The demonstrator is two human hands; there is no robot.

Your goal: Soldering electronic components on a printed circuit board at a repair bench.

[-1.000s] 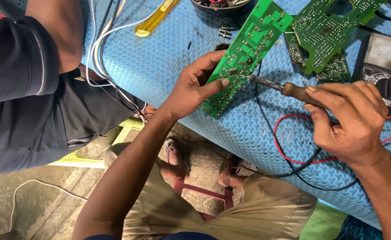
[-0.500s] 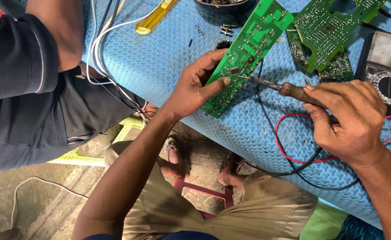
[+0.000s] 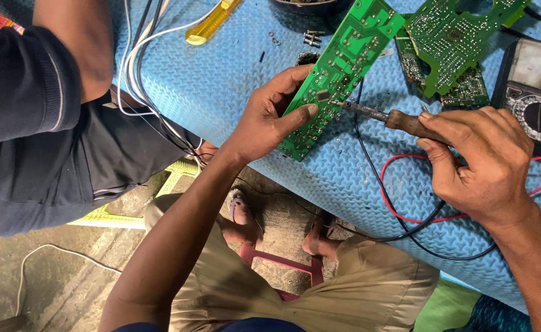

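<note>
My left hand (image 3: 269, 118) grips the lower end of a long green circuit board (image 3: 345, 61), holding it tilted on the blue mat, thumb pressed on its solder side. My right hand (image 3: 485, 161) holds a soldering iron (image 3: 399, 118) by its brown wooden handle. The iron's metal tip touches the board near its middle, just right of my left thumb.
More green circuit boards (image 3: 452, 43) lie at the upper right beside a multimeter (image 3: 538, 92) with red and black leads (image 3: 406, 209). A yellow-handled screwdriver (image 3: 212, 23) and white cables (image 3: 136, 74) sit on the blue mat (image 3: 221, 80). Another person in dark clothes (image 3: 31, 135) sits at left.
The iron's tip has stayed on the board while both hands shifted only slightly; the view barely moved.
</note>
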